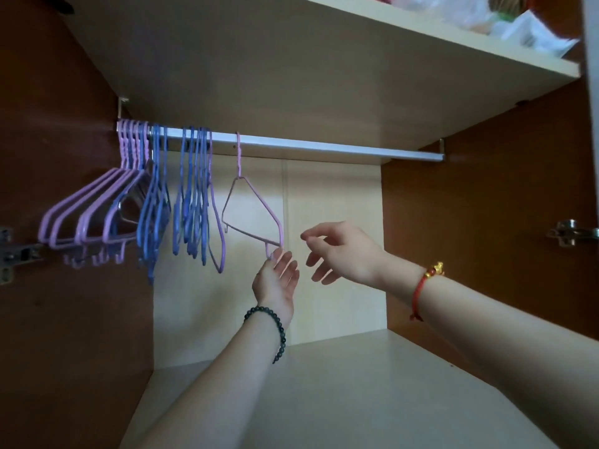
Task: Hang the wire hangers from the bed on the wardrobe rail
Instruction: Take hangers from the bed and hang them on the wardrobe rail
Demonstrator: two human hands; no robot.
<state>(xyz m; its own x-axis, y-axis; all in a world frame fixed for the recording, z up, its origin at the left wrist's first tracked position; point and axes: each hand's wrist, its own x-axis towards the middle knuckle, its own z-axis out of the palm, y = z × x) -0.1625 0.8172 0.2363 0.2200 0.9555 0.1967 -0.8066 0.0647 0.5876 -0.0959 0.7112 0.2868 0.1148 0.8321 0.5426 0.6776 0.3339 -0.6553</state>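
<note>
One pink wire hanger (261, 200) is hanging alone at mid-frame on the rail (324, 147), thin, neck twisted, tilting. Your left hand (275, 280) is touching its lower corner with straight fingertips, gripping nothing. Your right hand (343, 251) is hovering just beside, fingers loose, holding nothing. Purple and blue hangers (155, 202) are crowding the rail's left end.

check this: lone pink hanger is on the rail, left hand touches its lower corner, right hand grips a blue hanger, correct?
No: the head view shows the right hand open, gripping nothing. The pink hanger does hang on the rail, the left hand touching its lower corner.
</note>
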